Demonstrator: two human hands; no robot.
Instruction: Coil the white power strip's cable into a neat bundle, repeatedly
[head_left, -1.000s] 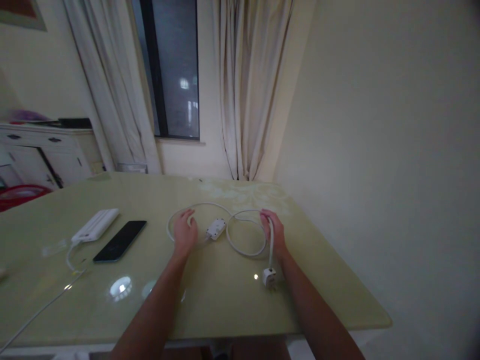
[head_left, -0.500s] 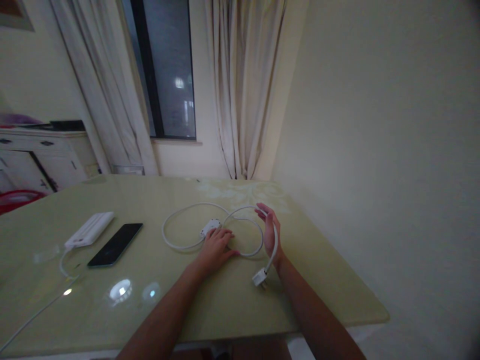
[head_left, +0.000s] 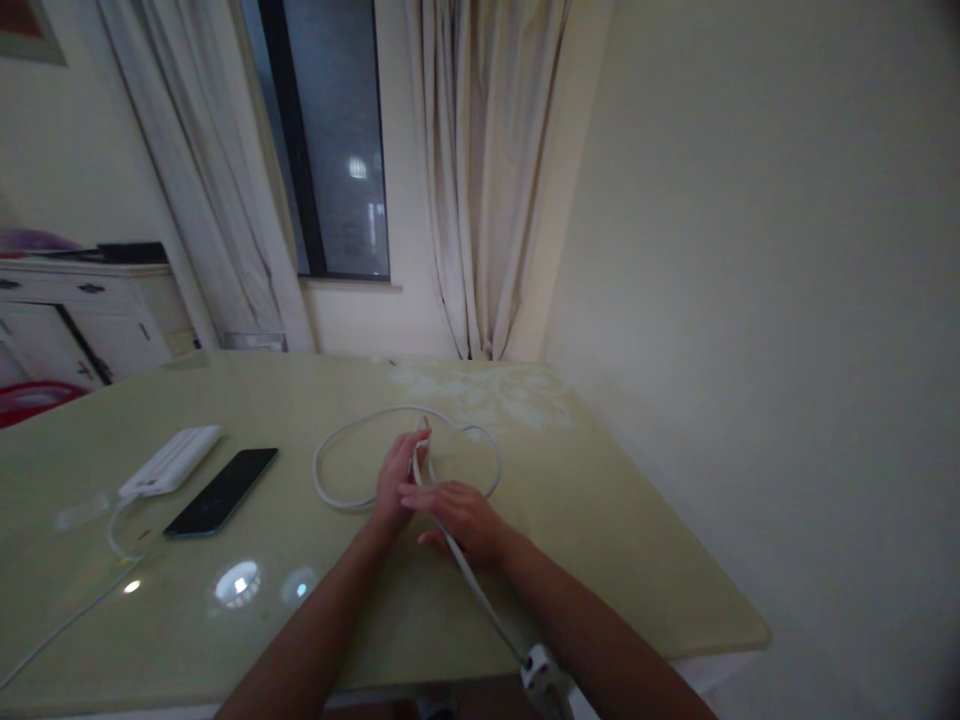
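While our left hand holds thin white cable, likely fixing its bend, we can't tell if right hand grips.

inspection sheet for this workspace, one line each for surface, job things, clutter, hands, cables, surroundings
surface: glossy pale green tabletop with light reflections
job's things: white cord, ending in a blurred plug at the table's near edge
clutter: dark phone and white block-shaped device, lying left of the hands
hands: left hand and right hand close together at the white cord; grips partly hidden
cables: white cord also lies looped behind the hands; thin white cable runs from near the white block-shaped device to the picture's left edge
surroundings: window, pale curtains, white cabinet, plain wall at right
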